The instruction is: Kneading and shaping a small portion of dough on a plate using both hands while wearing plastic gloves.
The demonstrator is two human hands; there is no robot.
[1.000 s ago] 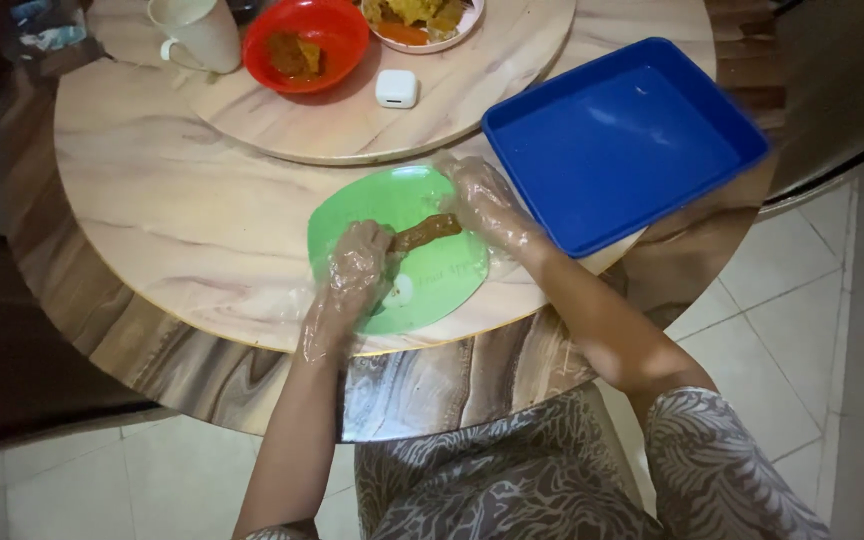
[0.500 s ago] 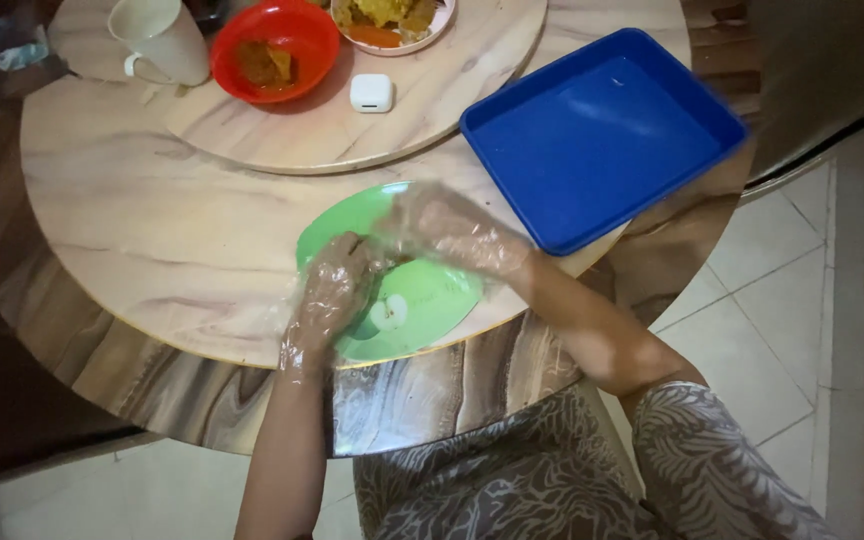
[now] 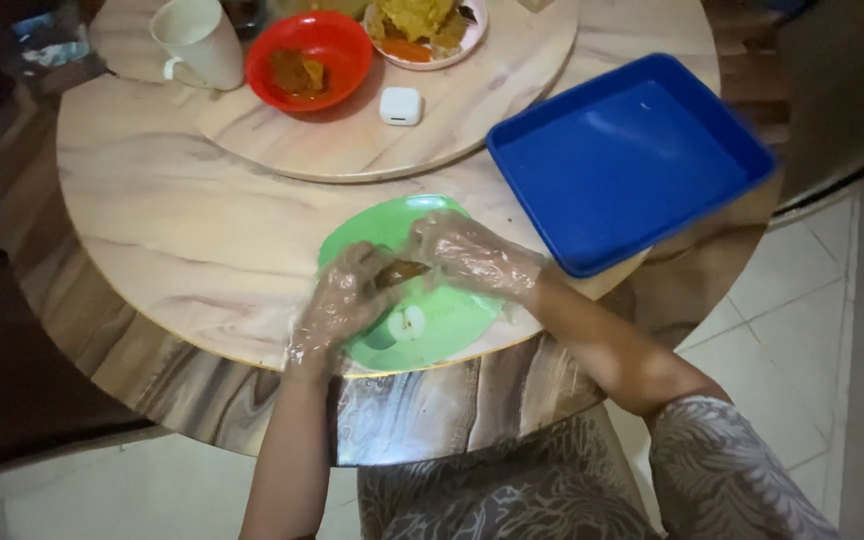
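Observation:
A green plate (image 3: 382,225) lies near the front edge of the round marble-patterned table (image 3: 172,240). Both my hands wear clear plastic gloves and meet over the plate. My left hand (image 3: 342,300) and my right hand (image 3: 467,255) together pinch a small brown piece of food (image 3: 402,271) just above the plate's middle. A pale round mark shows on the plate under my left hand.
A blue rectangular tray (image 3: 632,160) sits to the right, reaching past the table edge. On the wooden turntable (image 3: 492,110) behind stand a red bowl of food (image 3: 307,60), a plate of yellow food (image 3: 422,25), a small white case (image 3: 400,105). A white mug (image 3: 197,40) stands at the back left.
The brown piece was a longer roll on the plate; now both hands close on it, fingertips together. The camera view has shifted, bringing the table closer.

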